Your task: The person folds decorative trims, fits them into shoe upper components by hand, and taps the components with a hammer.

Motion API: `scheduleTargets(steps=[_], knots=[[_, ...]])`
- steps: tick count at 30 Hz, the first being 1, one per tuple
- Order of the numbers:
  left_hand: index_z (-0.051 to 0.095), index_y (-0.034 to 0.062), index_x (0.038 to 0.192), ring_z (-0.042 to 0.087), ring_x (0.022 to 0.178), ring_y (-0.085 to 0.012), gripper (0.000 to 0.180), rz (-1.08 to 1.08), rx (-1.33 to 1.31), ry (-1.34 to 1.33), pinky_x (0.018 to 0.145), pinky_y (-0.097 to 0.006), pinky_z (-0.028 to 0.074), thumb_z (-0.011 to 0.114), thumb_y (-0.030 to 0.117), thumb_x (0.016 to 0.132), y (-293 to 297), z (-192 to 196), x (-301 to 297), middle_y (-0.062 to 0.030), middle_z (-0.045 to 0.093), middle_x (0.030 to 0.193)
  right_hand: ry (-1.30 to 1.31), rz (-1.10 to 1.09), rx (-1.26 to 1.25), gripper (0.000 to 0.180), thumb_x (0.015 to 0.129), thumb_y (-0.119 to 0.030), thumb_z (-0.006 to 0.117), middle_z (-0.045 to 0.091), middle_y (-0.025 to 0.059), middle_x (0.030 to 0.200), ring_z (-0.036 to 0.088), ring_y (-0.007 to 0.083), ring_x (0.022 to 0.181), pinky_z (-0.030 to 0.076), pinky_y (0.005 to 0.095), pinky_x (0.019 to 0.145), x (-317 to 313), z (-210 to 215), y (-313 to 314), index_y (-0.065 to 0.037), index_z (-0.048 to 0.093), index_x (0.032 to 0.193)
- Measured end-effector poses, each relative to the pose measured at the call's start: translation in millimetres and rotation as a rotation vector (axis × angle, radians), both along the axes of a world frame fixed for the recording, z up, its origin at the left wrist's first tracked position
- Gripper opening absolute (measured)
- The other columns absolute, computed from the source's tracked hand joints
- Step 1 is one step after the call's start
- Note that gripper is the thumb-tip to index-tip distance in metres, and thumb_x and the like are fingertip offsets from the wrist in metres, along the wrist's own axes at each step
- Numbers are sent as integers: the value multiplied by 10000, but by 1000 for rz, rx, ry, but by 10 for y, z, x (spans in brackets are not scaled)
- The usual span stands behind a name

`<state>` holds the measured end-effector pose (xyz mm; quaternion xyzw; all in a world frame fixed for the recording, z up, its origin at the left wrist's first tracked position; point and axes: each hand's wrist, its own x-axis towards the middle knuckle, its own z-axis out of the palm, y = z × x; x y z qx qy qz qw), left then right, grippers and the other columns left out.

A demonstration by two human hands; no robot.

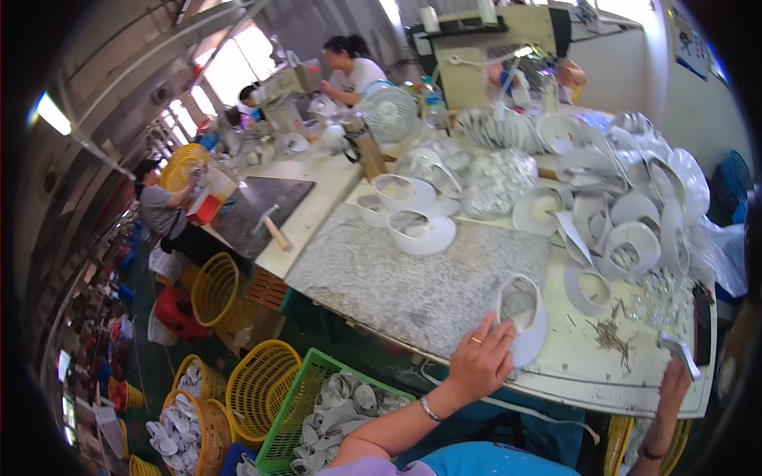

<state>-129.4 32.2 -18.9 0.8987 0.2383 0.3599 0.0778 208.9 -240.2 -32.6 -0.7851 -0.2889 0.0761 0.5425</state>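
Observation:
A white shoe upper (530, 336) with a rounded opening lies at the near right corner of the grey work board (361, 262). My left hand (480, 361), wearing a ring and a bracelet, is closed on its left edge, fingertips along the opening's rim. At the table's right corner my right hand (673, 389) is wrapped round a hammer (679, 352); its metal head points up and left, and the fingers mostly hide the handle. Farther back on the board sit several similar white uppers (422, 232).
White uppers (631, 246) are heaped on the right, beside brown scraps (613, 341) and clear plastic. Another hammer (275, 232) lies left, near a bottle (365, 147) and fan (389, 113). A green crate (278, 428) and yellow baskets (262, 389) stand below left. Other people work farther back.

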Motion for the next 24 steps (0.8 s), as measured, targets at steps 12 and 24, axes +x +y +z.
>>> scheduleTargets(steps=[12,24], knots=[[640,-25,1047,497,1158,-356,355,9,65,14,847,-423,443,590,126,730,152,-12,25,-128,579,1164,-47,775,-62,234,944,-93,407,486,62,681,455,150,550,372,297,501,-1471,681,1569,39,535,1088],[646,-35,1032,506,1146,-365,364,33,32,3,876,-429,431,588,122,709,73,-1,-11,-123,599,1121,-506,762,-97,152,879,-83,555,607,174,899,596,349,770,492,402,629,-1741,735,1888,10,588,995]])
